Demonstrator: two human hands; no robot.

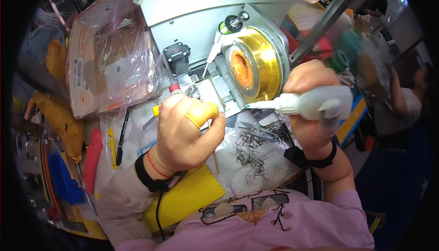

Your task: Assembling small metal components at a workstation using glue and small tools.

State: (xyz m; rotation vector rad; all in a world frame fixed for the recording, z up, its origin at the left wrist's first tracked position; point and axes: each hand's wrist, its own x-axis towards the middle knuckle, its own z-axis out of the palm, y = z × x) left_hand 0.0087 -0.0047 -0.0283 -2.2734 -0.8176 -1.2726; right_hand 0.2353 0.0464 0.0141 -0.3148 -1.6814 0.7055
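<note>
My right hand [313, 79] grips a white squeeze bottle [327, 107], tipped on its side. Its tapered nozzle [272, 105] points left, the tip near a small metal fixture [233, 107] on the machine. My left hand [185, 134], a yellow finger cot [202, 113] on one finger, is closed just left of that fixture. What its fingers pinch, if anything, is hidden. A red-capped thing [174, 88] pokes up behind the knuckles; whether the hand holds it I cannot tell. Beyond the right hand stands a large spool of golden film or wire [265, 63].
A white machine [160, 9] fills the back, with a thin white-tipped tool [215, 52] slanting down from it. Tweezers [258, 131] lie by loose dark wire bits [249, 153]. A plastic-wrapped carton [114, 59], black pen [122, 139] and yellow folder [192, 196] lie left. Another person [402, 100] is at right.
</note>
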